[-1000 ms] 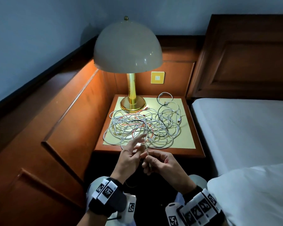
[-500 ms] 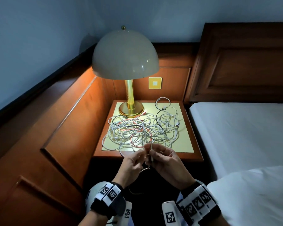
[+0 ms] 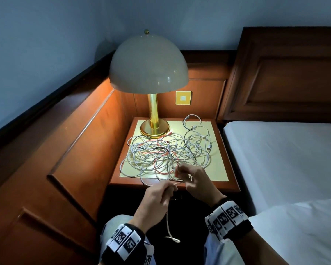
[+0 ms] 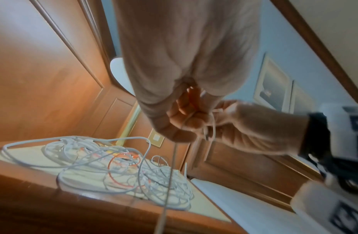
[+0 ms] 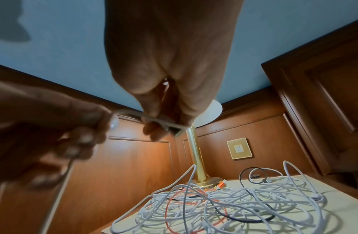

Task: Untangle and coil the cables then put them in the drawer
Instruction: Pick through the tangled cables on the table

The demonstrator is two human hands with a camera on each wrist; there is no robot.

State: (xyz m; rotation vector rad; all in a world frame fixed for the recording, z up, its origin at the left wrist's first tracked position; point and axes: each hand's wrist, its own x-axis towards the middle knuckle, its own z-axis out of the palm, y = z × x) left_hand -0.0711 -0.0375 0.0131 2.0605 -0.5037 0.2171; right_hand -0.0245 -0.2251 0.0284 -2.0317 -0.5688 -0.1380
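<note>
A tangle of white, orange and black cables lies on the nightstand top. At its front edge both hands hold one white cable. My right hand pinches the cable's plug end between thumb and fingers. My left hand sits lower and to the left, fingers curled round the same cable. From the left hand the cable hangs down to a small loop above my lap. The nightstand's front below the top is in shadow.
A brass lamp with a dome shade stands at the back left of the nightstand. A wood panel wall runs along the left. The bed with a white sheet is close on the right, and a pillow lies near my right wrist.
The hands have drawn apart: the left moved down and left along the white cable, the right rose over the table's front edge. More of the cable now hangs below the left hand.
</note>
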